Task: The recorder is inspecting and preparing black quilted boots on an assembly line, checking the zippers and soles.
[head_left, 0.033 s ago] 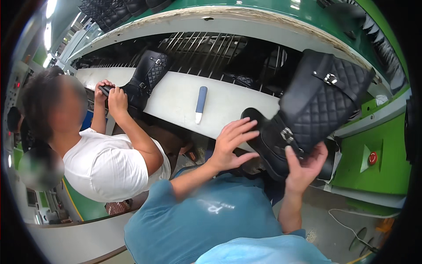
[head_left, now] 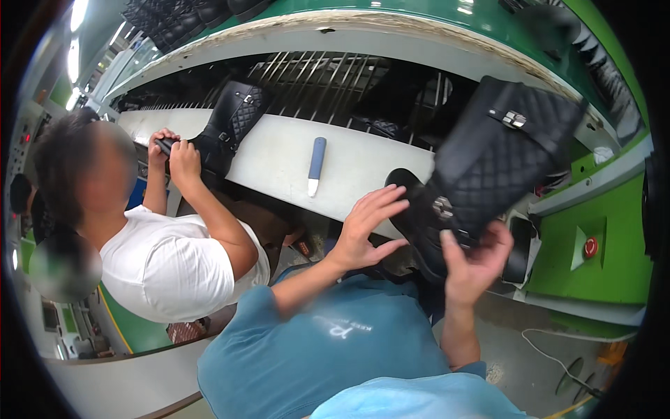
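Observation:
A tall black boot (head_left: 499, 160) with a quilted shaft, straps and silver buckles leans at the right, its toe pointing left. My right hand (head_left: 478, 262) grips it at the ankle and heel, thumb by the lower buckle strap. Fingers spread, my left hand (head_left: 368, 230) is beside the toe, its fingertips at the toe's edge; whether they press on it I cannot tell. On the white work ledge (head_left: 269, 164), left of the boot, lies a blue-handled tool (head_left: 317, 166) with a short pale tip.
To the left, a person in a white shirt (head_left: 174, 262) handles a similar black boot (head_left: 235, 122). Metal rollers (head_left: 314, 80) run behind the ledge. A green panel with a red button (head_left: 591, 246) stands at right. More black boots (head_left: 174, 21) line the upper left.
The boot has shifted slightly left with my right hand and looks blurred. My left hand has hardly moved.

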Motion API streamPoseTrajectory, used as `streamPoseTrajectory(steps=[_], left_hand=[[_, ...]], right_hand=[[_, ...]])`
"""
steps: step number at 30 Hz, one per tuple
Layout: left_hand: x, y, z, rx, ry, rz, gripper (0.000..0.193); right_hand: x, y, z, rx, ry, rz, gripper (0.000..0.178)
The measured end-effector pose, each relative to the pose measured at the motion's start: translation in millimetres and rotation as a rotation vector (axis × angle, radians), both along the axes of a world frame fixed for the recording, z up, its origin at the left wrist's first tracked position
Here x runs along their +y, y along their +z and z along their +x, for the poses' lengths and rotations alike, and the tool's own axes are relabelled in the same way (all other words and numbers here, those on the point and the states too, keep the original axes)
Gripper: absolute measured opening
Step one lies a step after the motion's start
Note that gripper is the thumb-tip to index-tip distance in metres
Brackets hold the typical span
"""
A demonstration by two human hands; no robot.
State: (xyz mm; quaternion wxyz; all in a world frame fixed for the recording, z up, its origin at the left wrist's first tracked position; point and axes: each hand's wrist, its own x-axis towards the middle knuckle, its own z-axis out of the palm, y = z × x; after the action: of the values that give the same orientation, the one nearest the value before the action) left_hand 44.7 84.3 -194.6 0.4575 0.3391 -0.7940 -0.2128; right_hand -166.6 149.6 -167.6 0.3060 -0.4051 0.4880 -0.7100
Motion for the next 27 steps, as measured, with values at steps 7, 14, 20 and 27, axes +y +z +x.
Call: streamPoseTrajectory(steps=[7, 14, 20, 27], left_hand=[[56, -40, 24, 0.318, -0.395, 0.702, 0.094], [110, -48, 21, 0.53, 0.245, 0.765, 0.047], [84, -51, 36, 1.159, 0.309, 0.702, 0.049], [24, 14, 33, 1.161, 0.18, 0.228, 0.074]], right_hand=[[16, -23, 37, 0.372, 0.352, -0.093, 0.068], [2, -3, 39, 0.391, 0.734, -0.219, 0.047], [-65, -56, 3, 0.067, 0.326, -0.075, 0.028], [-74, -102, -18, 0.396, 0.199, 0.046, 0.027]])
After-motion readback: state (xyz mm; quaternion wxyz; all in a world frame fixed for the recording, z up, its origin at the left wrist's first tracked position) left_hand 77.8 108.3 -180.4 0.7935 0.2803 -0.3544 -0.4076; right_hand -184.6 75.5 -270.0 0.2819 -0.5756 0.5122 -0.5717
